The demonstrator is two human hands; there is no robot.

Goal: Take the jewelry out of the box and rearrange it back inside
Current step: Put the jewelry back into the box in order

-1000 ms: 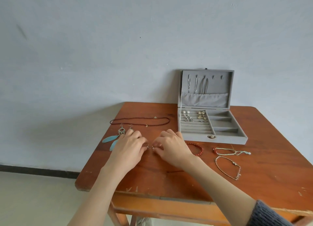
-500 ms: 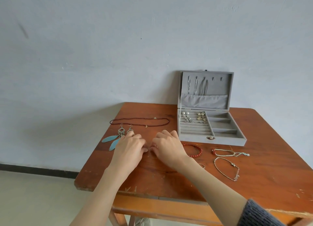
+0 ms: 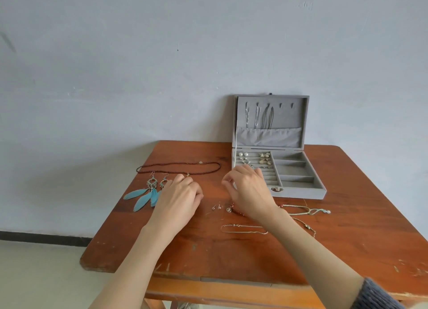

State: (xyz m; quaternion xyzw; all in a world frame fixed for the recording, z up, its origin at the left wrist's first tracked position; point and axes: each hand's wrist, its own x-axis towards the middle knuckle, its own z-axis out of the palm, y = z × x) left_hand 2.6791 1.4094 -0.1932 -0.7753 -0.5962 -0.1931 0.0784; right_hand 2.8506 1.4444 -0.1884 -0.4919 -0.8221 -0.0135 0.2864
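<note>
Nearest us a thin chain [image 3: 243, 229] lies on the table [image 3: 208, 251]. Our left hand [image 3: 178, 197] and right hand [image 3: 249, 190] hover with fingers loosely curled, holding nothing; 2 small earrings [image 3: 215, 207] lie between them. Beyond stands the open jewelry box [image 3: 298, 190].

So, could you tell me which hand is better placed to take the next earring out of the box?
The right hand, I'd judge. It hovers at the jewelry box's front-left corner, beside the earrings in its ring rolls. The left hand sits farther away, by the feather earrings.
</note>
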